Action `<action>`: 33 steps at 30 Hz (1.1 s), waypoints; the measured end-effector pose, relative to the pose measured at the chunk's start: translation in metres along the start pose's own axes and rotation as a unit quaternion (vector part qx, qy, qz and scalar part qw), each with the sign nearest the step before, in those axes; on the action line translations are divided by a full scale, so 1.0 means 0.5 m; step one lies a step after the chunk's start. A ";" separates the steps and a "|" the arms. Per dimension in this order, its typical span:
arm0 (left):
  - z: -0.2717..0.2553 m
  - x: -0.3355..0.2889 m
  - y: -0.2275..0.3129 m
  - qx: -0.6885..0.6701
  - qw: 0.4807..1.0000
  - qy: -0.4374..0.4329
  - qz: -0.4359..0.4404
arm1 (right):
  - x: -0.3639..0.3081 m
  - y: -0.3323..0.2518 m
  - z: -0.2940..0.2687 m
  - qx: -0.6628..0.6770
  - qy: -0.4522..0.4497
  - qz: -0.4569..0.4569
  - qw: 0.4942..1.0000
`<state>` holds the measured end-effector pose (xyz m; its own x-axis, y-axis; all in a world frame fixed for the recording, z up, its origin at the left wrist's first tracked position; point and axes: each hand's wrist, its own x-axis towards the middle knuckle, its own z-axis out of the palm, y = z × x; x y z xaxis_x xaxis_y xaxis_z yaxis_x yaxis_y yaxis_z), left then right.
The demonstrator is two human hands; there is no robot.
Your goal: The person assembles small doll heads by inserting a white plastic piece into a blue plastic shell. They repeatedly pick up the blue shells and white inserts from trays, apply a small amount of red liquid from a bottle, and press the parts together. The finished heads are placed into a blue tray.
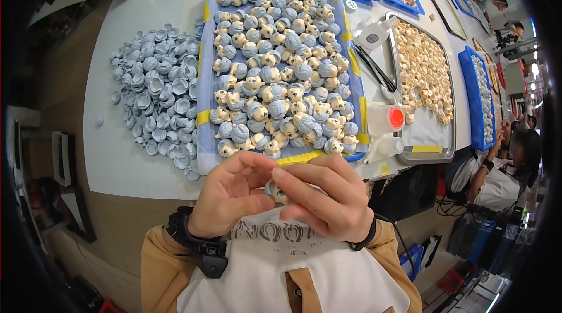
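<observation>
In front of my chest, both hands meet over a small doll head (279, 196) with a pale face, a painted eye and a blue-grey hair piece. My right hand (331, 196) pinches it between thumb and fingers. From the other side, the thumb and curled fingers of my left hand (234, 190) close on its edge. Fingers cover most of the head, so how its parts fit cannot be seen. Just beyond my hands, a cloth-lined blue tray (203, 131) with yellow tape holds many similar heads. A pile of loose blue-grey hair shells (158, 90) lies left of it.
Right of the tray are black tweezers (374, 67), a white bottle (374, 36), a jar with a red cap (386, 118) and a metal tray (430, 155) of cream-coloured pieces. A blue tray (477, 99) stands farther right, near a seated person (497, 178).
</observation>
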<state>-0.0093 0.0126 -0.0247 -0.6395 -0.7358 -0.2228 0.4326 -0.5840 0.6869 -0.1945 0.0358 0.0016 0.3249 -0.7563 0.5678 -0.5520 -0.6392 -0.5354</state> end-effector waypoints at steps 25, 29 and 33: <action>0.005 0.000 -0.011 -0.079 0.996 0.018 -0.044 | -0.007 0.015 0.028 0.011 0.015 0.055 0.998; -0.006 -0.001 -0.015 -0.105 0.992 -0.006 -0.072 | -0.008 0.014 0.023 -0.009 -0.001 0.047 0.999; 0.003 -0.002 -0.011 -0.088 0.991 -0.008 -0.098 | -0.003 0.000 0.009 -0.030 -0.007 0.049 0.998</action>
<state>-0.0121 0.0173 -0.0271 -0.7324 -0.5968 -0.3278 0.4022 -0.7677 0.4989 -0.1917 0.0364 -0.0022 0.2787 -0.8165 0.5056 -0.6268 -0.5535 -0.5484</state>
